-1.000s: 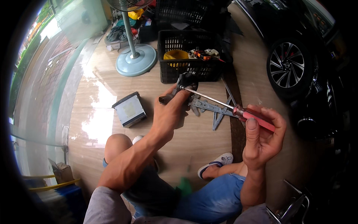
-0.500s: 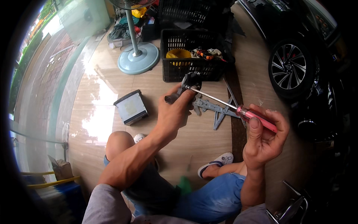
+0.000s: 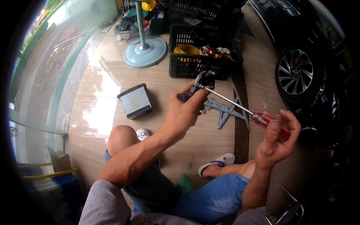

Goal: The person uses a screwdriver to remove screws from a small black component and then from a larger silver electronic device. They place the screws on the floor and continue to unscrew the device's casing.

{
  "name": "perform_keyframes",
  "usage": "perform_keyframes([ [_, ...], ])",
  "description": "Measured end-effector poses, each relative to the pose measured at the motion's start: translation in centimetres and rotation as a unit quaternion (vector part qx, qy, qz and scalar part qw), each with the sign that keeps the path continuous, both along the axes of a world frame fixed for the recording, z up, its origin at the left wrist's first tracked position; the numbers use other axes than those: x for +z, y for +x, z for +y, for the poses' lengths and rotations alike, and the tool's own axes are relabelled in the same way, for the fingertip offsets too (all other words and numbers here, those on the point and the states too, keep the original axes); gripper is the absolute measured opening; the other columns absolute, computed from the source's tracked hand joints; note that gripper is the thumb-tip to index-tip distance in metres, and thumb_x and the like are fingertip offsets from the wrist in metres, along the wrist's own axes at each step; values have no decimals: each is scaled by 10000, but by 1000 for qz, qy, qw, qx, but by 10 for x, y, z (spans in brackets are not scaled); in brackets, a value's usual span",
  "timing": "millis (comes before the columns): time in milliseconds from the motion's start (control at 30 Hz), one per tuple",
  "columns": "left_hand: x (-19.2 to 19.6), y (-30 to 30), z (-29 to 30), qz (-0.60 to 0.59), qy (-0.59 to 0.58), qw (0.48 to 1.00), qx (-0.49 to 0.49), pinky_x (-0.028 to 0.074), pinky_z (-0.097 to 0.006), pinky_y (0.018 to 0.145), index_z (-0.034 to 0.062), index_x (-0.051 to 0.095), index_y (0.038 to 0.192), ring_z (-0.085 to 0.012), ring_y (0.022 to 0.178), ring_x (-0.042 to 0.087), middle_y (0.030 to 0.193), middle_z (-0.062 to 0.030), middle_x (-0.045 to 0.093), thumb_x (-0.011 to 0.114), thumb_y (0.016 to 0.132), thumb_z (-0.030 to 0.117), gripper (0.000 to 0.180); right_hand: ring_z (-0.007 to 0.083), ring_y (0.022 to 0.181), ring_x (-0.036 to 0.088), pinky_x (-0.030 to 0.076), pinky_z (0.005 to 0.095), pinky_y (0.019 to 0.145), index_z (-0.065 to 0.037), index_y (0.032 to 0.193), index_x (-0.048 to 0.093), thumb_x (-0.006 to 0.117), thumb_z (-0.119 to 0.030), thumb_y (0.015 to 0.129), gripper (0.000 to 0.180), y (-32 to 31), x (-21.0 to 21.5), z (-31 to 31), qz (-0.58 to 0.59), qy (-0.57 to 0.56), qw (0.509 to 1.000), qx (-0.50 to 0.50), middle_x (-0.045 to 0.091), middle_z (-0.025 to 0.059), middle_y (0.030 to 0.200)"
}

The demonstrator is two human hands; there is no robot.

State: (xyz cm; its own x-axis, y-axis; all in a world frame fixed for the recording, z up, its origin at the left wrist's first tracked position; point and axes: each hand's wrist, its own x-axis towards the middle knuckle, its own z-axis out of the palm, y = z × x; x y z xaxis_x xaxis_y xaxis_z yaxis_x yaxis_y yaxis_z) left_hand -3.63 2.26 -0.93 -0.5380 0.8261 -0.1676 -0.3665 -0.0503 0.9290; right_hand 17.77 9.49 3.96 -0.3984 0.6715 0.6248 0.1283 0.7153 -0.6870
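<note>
My left hand (image 3: pixel 187 107) is closed around a small black part (image 3: pixel 205 79) with a stubby dark cylinder on its near side; its exact kind is unclear. In my right hand (image 3: pixel 279 140) is a screwdriver (image 3: pixel 228 99) with a see-through red handle, gripped by thumb and fingers. Its metal shaft slants up and left, and the tip meets the black part beside my left thumb. Beyond and below the shaft, a grey metal scissor-type linkage (image 3: pixel 225 110) lies on the floor.
A silver-and-black box-shaped unit (image 3: pixel 135 102) lies on the tiled floor to the left. Behind it stands a fan's round blue base (image 3: pixel 145 52). A black plastic crate (image 3: pixel 187 67) holds yellow and orange items. A black car's wheel (image 3: pixel 296 71) is at right, a metal-framed object (image 3: pixel 290 210) at lower right.
Both hands, with the black part and the screwdriver, appear farther right, and the whole view has shifted slightly. The screwdriver handle looks turned in my right fingers; its tip stays at the part.
</note>
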Motion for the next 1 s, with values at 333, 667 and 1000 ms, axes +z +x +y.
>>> perform_keyframes([
  [333,2,1,1,0,12,1000,17,452,-242,585,10,690,1130,-78,677,559,821,-14,643,669,961,254,298,316,1007,711,592,396,903,35,1457,331,619,-74,981,567,-12,5,-6,61,-44,996,-38,662,287,1164],
  [667,-6,-5,2,8,3,1000,9,490,-244,640,28,684,1177,-80,726,580,891,-16,670,674,956,266,325,299,1019,715,585,388,936,33,1363,412,639,-84,991,451,-19,-7,5,220,-70,967,107,695,267,1098],
  [1000,-5,-1,2,16,13,999,24,440,-243,576,-18,691,1167,-74,673,549,773,-13,626,656,969,243,329,286,991,717,603,388,898,45,1321,418,642,-94,994,420,-27,-1,5,236,-107,963,66,699,257,1087],
])
